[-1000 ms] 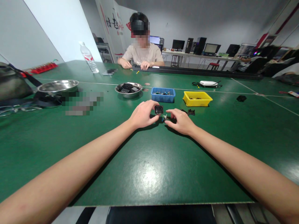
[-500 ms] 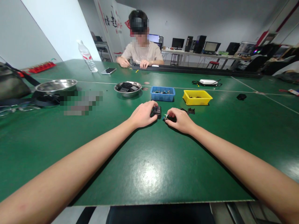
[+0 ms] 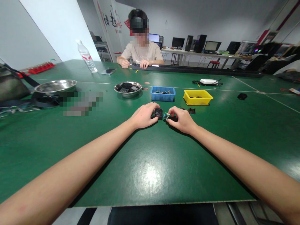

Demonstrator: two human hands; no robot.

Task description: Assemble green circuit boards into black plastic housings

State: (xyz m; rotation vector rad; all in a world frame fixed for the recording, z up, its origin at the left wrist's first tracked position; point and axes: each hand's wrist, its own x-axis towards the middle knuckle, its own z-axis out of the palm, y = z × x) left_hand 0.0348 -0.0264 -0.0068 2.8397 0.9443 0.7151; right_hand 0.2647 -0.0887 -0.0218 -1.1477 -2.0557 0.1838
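My left hand (image 3: 143,116) is closed around a small black square part (image 3: 158,112), held just above the green table (image 3: 145,162). My right hand (image 3: 181,118) pinches a small component with a blue body and metal pins (image 3: 167,116), its tip close to the black part. Both hands rest near the middle of the table. A loose black piece (image 3: 192,110) lies just right of my right hand.
Behind the hands stand a steel bowl of black parts (image 3: 127,88), a blue bin (image 3: 163,94) and a yellow bin (image 3: 197,97). A larger steel bowl (image 3: 55,86) and a bag (image 3: 11,86) sit at left. Another person (image 3: 140,51) works at the far side beside a water bottle (image 3: 86,57).
My left hand has lowered the black part toward the table. My right hand has brought the small pinned component up and left, closer to that part.
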